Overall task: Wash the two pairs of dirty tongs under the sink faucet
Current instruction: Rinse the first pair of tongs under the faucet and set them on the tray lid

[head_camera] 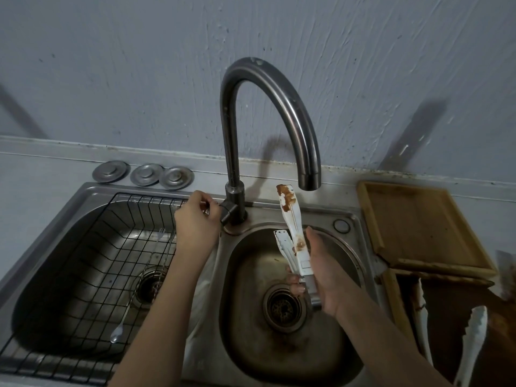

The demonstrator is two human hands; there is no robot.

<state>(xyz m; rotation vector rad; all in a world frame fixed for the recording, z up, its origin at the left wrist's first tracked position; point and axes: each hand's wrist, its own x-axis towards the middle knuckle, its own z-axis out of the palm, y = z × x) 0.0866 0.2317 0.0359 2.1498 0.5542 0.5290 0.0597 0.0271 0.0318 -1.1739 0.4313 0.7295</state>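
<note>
Right hand (324,272) grip holds stained tongs (293,233) upright; left hand (195,216) grips faucet handle (227,212).

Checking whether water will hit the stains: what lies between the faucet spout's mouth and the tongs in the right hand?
Nothing: in the head view the gap between the spout mouth and the stained tongs tip is bare, with no water visible.

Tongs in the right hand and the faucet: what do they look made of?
Tongs: arms look like white plastic or white-coated metal, matte, smeared with brown sauce; the hinge end by the right hand shows bare grey metal. Faucet: brushed metal, likely stainless steel, a dull grey sheen with water spots.
</note>
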